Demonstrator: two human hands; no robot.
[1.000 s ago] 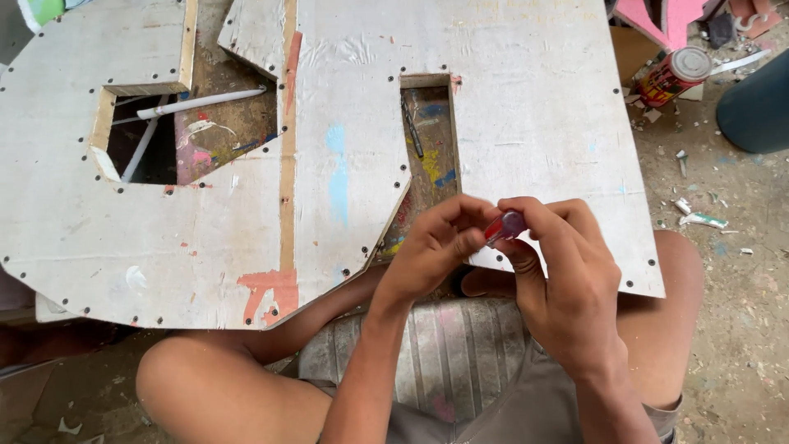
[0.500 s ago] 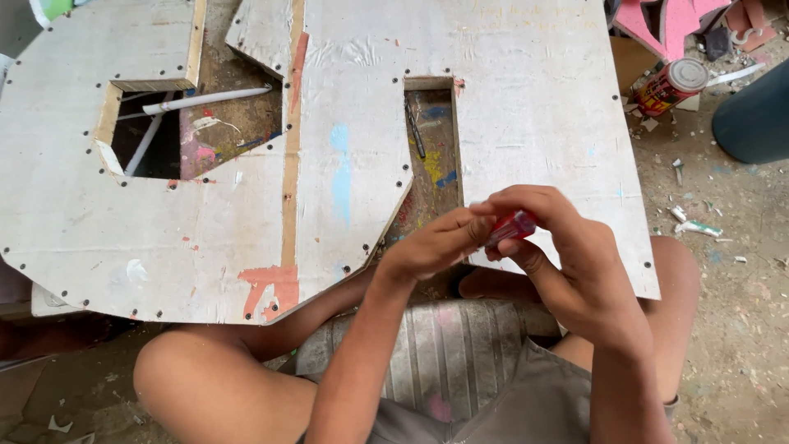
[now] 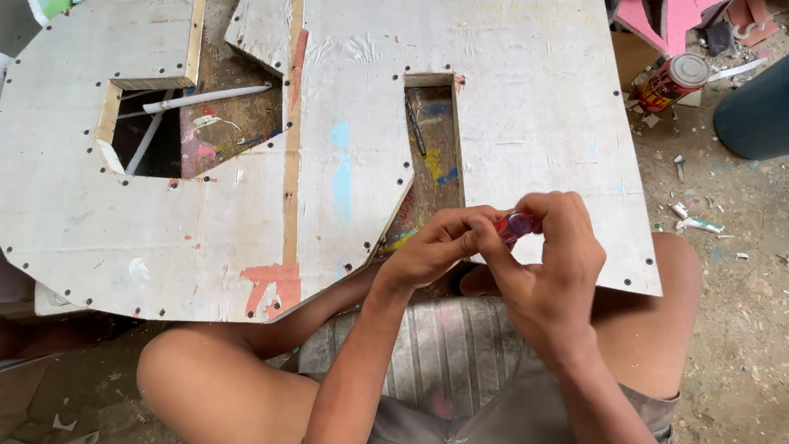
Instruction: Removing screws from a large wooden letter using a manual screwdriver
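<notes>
Both hands meet above the white panel [image 3: 526, 140]: the right hand [image 3: 546, 271] and left hand [image 3: 431, 251] each pinch a small red tube [image 3: 514, 224]; nothing has yet been applied to the panel.

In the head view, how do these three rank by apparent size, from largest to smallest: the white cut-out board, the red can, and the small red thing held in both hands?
1. white cut-out board
2. red can
3. small red thing, mostly hidden by the fingers

The held thing lies nearer the camera, yet looks smallest.
</notes>
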